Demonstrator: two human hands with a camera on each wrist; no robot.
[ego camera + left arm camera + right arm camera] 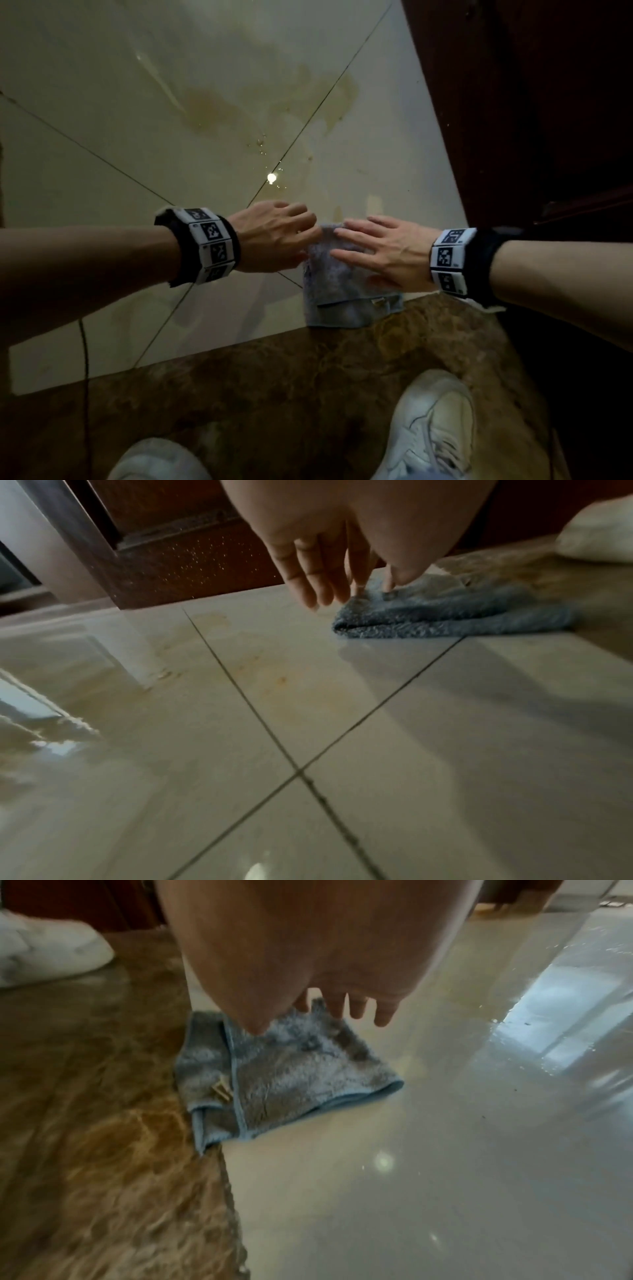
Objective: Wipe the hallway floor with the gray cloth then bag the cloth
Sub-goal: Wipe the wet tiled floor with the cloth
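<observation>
Right hand [387,251]: fingers lying straight and flat, pressing on the folded blue-gray terry cloth [342,287]. Left hand [277,236]: fingertips [390,584] reaching down and touching the cloth's far edge at its 10 o'clock corner; whether they are pinching it cannot be told. Cloth: lying on the glossy pale tiled floor [154,113], its near edge overlapping the brown marble border strip [291,383]. Yellowish stain [212,106] lying at 11 o'clock of the cloth. White sneaker [431,428] standing at 5 o'clock on the strip.

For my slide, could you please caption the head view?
Both hands, left hand and right hand, reach the folded gray cloth lying beside yellowish stains on the tiled floor.
</observation>
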